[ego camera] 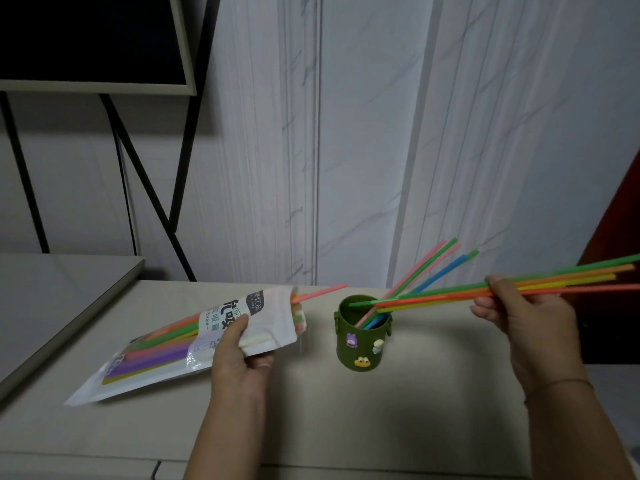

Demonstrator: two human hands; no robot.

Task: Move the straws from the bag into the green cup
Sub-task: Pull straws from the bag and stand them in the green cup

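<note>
A white plastic bag (166,355) full of coloured straws lies on the table at left, its open mouth lifted toward the cup. My left hand (242,355) grips the bag near that mouth, and a pink straw (322,292) pokes out of it. The dark green cup (362,344), decorated with small cartoon figures, stands at mid-table and holds several straws (427,268) leaning right. My right hand (519,317) pinches a bundle of several straws (554,280), green, orange, yellow and red. They lie nearly level, with their left tips over the cup's rim.
The pale table (311,410) runs to a white marbled wall behind. A grey board (52,299) lies at the far left under a black metal stand (149,185) carrying a dark framed panel. A dark red object (616,237) stands at the right edge.
</note>
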